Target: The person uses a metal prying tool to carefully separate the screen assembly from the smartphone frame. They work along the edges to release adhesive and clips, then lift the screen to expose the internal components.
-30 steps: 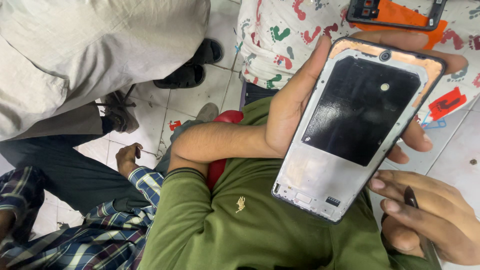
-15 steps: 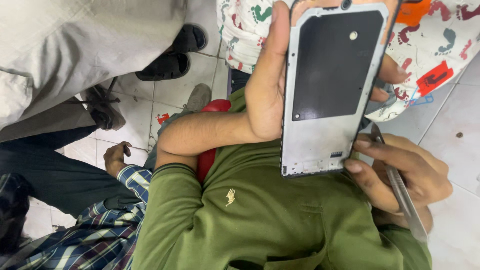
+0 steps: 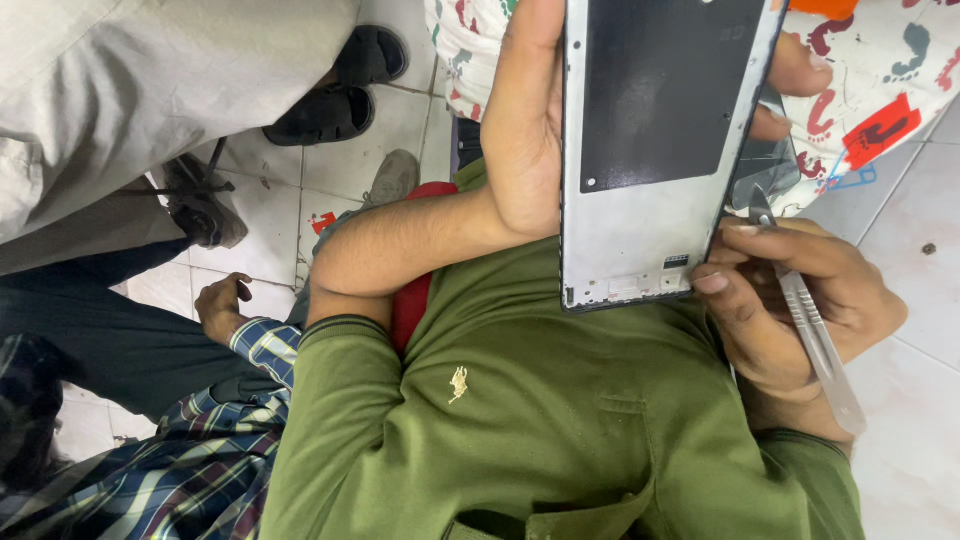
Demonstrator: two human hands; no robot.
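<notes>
One phone frame [image 3: 655,150] is in view, silver-edged with one black panel on its back. Two hands touch it: the left hand [image 3: 525,130] and the right hand [image 3: 800,300]. One metal scalpel handle [image 3: 815,335] lies in the right hand. One green polo shirt [image 3: 540,420] fills the lower middle. A third hand [image 3: 220,305], another person's, shows at the left beside one plaid sleeve [image 3: 255,345]. Two black sandals [image 3: 340,90] stand on the tiled floor [image 3: 915,240], with one grey shoe [image 3: 390,178] near them. One patterned cloth [image 3: 880,70] lies at the upper right.
</notes>
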